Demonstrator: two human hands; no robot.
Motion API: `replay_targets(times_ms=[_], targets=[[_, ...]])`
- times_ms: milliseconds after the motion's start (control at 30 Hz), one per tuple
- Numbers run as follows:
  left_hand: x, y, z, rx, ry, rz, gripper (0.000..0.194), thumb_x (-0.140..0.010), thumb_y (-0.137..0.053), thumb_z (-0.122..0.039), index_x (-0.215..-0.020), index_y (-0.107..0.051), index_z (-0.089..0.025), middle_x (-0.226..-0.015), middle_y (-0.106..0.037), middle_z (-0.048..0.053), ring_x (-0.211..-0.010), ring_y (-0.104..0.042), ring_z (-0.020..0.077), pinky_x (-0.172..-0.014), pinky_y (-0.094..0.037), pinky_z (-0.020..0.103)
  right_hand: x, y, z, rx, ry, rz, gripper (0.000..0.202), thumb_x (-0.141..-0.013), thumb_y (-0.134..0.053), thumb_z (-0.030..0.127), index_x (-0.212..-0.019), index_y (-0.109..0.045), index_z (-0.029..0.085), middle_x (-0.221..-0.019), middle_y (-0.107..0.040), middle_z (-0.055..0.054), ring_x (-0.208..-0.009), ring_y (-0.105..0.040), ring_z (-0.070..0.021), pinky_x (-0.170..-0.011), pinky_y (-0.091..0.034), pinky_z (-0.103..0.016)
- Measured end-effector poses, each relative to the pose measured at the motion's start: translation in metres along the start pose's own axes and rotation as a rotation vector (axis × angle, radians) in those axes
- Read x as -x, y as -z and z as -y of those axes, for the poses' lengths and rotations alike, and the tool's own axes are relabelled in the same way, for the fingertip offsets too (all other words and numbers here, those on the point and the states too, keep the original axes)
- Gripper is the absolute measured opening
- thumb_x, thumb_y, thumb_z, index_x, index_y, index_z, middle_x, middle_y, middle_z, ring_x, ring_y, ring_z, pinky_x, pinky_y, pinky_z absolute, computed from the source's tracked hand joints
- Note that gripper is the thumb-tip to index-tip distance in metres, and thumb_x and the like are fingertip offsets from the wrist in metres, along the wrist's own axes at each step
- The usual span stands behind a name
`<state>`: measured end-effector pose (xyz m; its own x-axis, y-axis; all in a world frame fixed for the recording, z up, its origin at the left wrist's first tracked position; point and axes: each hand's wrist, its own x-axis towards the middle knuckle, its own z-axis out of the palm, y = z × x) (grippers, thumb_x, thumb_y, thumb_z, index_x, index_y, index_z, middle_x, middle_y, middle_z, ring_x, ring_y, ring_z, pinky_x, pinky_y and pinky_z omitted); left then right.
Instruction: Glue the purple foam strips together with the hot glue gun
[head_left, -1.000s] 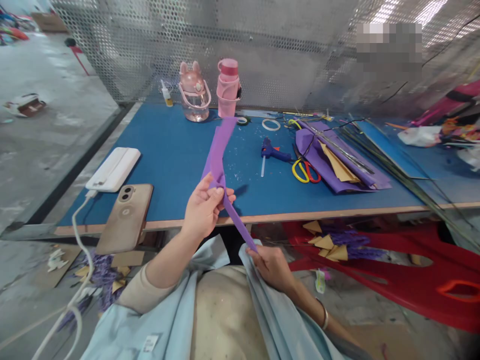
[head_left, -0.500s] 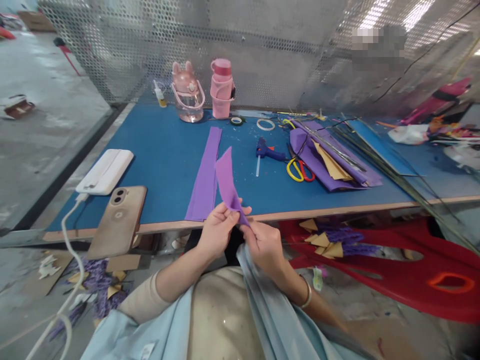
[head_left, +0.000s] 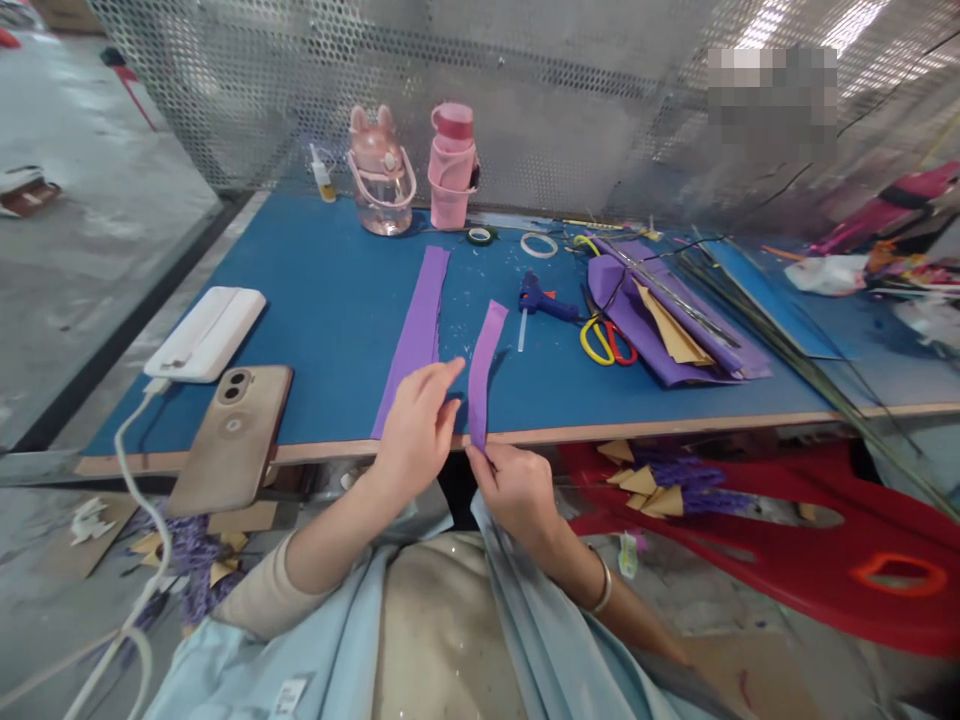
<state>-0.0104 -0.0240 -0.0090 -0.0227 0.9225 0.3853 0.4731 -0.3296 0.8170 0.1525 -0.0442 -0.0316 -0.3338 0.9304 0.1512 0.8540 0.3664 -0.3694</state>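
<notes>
Purple strip [head_left: 484, 370] at frame center, lower end pinched in right hand [head_left: 519, 490].
Left hand [head_left: 416, 425] just left of it, grip spread, thumb and forefinger apart. Wider purple piece [head_left: 420, 330] lies on blue worktop [head_left: 322, 290], partly behind left hand. Glue gun [head_left: 531, 293] and scissors [head_left: 598, 346] right of center; phone [head_left: 232, 445] lower left; pink flask [head_left: 448, 208] upper center.

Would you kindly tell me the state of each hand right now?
Left hand: open, thumb and forefinger apart, nothing visibly held.
Right hand: closed, holding the near end of a narrow purple strip.
</notes>
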Motion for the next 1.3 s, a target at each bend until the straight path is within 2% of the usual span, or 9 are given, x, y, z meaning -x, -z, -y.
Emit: replay_targets(times_ms=[133,300,367,467,567,667,900,1133,1300], targets=[[-0.005,-0.005,0.019,-0.380,-0.185,0.217,0.048,-0.085,-0.039,-0.002,-0.121,-0.065,-0.021,-0.116,-0.059,0.011,-0.108,-0.055,0.0221,-0.095,-0.047,0.039,-0.007,0.002,0.007,0.058,-0.035,0.070,0.046,-0.098,-0.038,0.045,-0.070,-0.065,0.019,-0.067,-0.070,-0.007,-0.052,-0.058,-0.0146,-0.052,-0.017,-0.032],[-0.009,-0.004,0.023,-0.512,-0.218,0.220,0.035,-0.086,-0.041,-0.006,-0.100,-0.070,-0.018,-0.098,-0.059,0.010,-0.091,-0.055,0.0217,-0.081,-0.050,0.035,-0.027,0.033,-0.010,-0.059,0.016,0.147,0.048,-0.093,-0.045,0.054,-0.063,-0.062,0.021,-0.061,-0.066,-0.004,-0.056,-0.058,-0.0152,-0.054,-0.027,-0.029],[-0.013,0.002,0.018,-0.564,-0.208,0.169,0.030,-0.087,-0.043,-0.008,-0.094,-0.070,-0.017,-0.092,-0.058,0.010,-0.087,-0.054,0.0221,-0.079,-0.049,0.035,-0.056,0.053,-0.033,-0.064,0.035,0.049,0.041,-0.096,-0.041,0.046,-0.073,-0.064,0.021,-0.068,-0.067,-0.004,-0.062,-0.060,-0.0156,-0.060,-0.036,-0.028],[-0.021,0.007,0.015,-0.660,-0.150,0.089,0.026,-0.085,-0.046,-0.009,-0.086,-0.071,-0.016,-0.089,-0.057,0.010,-0.086,-0.054,0.0241,-0.079,-0.048,0.038,-0.122,0.076,-0.078,0.163,0.065,-0.167,0.033,-0.086,-0.051,0.026,-0.116,-0.061,0.014,-0.114,-0.066,-0.014,-0.104,-0.060,-0.0263,-0.087,-0.044,-0.036],[-0.028,0.001,0.022,-0.660,-0.095,0.100,0.025,-0.084,-0.047,-0.010,-0.085,-0.071,-0.014,-0.086,-0.058,0.011,-0.086,-0.056,0.0254,-0.079,-0.049,0.040,-0.185,0.082,-0.118,0.360,0.007,0.008,0.073,-0.073,-0.065,0.031,-0.139,-0.043,0.009,-0.143,-0.045,-0.024,-0.122,-0.050,-0.0383,-0.095,-0.043,-0.049],[-0.029,-0.006,0.031,-0.577,-0.053,0.069,0.024,-0.085,-0.047,-0.011,-0.087,-0.071,-0.015,-0.084,-0.058,0.009,-0.086,-0.057,0.0238,-0.081,-0.049,0.039,-0.217,0.076,-0.139,0.353,-0.058,0.154,0.073,-0.071,-0.066,0.033,-0.135,-0.044,0.007,-0.135,-0.052,-0.025,-0.117,-0.055,-0.0360,-0.093,-0.046,-0.045],[-0.024,-0.004,0.029,-0.470,-0.016,0.024,0.028,-0.088,-0.043,-0.012,-0.094,-0.070,-0.013,-0.085,-0.057,0.007,-0.088,-0.057,0.0217,-0.084,-0.048,0.036,-0.209,0.060,-0.146,0.235,0.065,-0.034,0.038,-0.085,-0.046,0.021,-0.121,-0.054,0.011,-0.117,-0.064,-0.018,-0.107,-0.061,-0.0308,-0.094,-0.046,-0.043],[-0.025,-0.005,0.028,-0.463,-0.016,0.014,0.028,-0.087,-0.044,-0.013,-0.095,-0.071,-0.013,-0.086,-0.058,0.008,-0.089,-0.057,0.0219,-0.083,-0.047,0.036,-0.207,0.063,-0.141,-0.018,0.135,-0.467,0.042,-0.082,-0.053,0.025,-0.121,-0.047,0.013,-0.113,-0.059,-0.015,-0.104,-0.059,-0.0261,-0.093,-0.049,-0.043],[-0.026,-0.005,0.027,-0.473,-0.003,0.023,0.028,-0.087,-0.045,-0.013,-0.094,-0.072,-0.014,-0.083,-0.058,0.007,-0.086,-0.057,0.0217,-0.081,-0.048,0.036,-0.206,0.073,-0.144,-0.015,0.122,-0.651,0.060,-0.086,-0.045,0.025,-0.143,-0.028,0.015,-0.128,-0.049,-0.018,-0.119,-0.052,-0.0307,-0.098,-0.045,-0.053]])
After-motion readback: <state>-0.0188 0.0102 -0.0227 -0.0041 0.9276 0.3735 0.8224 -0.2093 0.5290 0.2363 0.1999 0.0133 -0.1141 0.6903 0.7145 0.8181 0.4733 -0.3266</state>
